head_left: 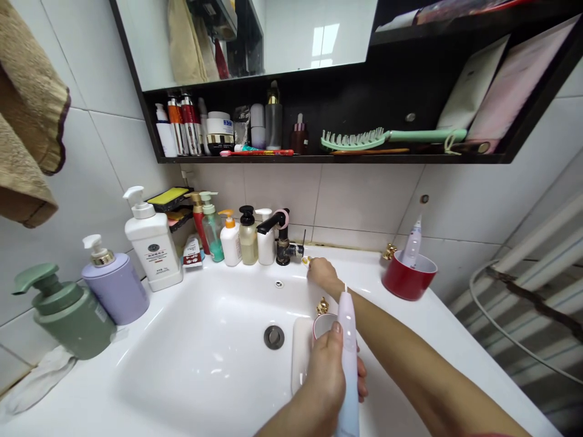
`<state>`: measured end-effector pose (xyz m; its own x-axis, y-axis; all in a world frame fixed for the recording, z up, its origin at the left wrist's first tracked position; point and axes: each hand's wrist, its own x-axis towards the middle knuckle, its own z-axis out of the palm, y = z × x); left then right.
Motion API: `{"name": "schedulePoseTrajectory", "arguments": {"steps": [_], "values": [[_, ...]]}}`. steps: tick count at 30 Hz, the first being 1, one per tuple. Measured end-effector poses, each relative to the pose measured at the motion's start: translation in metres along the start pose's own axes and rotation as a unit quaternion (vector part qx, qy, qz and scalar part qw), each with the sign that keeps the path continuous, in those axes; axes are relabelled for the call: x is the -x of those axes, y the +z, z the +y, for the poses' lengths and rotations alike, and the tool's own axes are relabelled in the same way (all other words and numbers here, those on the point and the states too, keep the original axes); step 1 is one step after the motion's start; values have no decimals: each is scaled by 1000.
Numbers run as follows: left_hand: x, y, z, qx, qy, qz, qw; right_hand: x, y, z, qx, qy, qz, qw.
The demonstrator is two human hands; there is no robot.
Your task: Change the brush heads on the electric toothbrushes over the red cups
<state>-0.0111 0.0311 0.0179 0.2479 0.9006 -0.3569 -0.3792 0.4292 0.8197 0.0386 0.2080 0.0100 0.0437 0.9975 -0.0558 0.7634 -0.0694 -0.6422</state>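
Note:
My left hand is wrapped round an electric toothbrush handle, pink at the top and pale blue below. The handle stands upright with its bare metal shaft showing and no brush head on it. My right hand reaches to the back rim of the sink, beside the black faucet. Its fingers are curled at a small white and yellow item, too small to name. Partly hidden behind my left hand is a cup with a gold ornament.
The white sink has a drain. Several pump bottles line its back left. At the right, a red cup holds another electric toothbrush. A dark shelf with toiletries and a green hairbrush hangs above.

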Motion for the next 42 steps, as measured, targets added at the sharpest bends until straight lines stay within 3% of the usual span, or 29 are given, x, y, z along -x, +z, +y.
{"name": "schedulePoseTrajectory", "arguments": {"steps": [4, 10, 12, 15, 18, 23, 35, 42], "values": [[5, 0, -1, -2, 0, -29, 1000, 34, -24, 6, -62, -12, -16, 998], [19, 8, -18, -42, -27, -110, 993, 123, -87, 41, -236, -28, 3, 971], [22, 11, -26, -63, -29, -137, 988, 145, -97, 52, -368, -25, 9, 930], [26, 15, -33, -87, -23, -160, 983, 164, -102, 62, -549, -12, -7, 835], [27, 17, -37, -98, -24, -162, 982, 171, -99, 67, -589, 3, -12, 808], [25, 17, -37, -118, -29, -142, 982, 172, -95, 67, -581, -4, -21, 814], [24, 18, -34, -81, -75, -125, 986, 171, -88, 69, -485, -52, -13, 873], [27, 19, -31, -83, -72, -111, 988, 175, -83, 62, -482, -51, -22, 874]]}}
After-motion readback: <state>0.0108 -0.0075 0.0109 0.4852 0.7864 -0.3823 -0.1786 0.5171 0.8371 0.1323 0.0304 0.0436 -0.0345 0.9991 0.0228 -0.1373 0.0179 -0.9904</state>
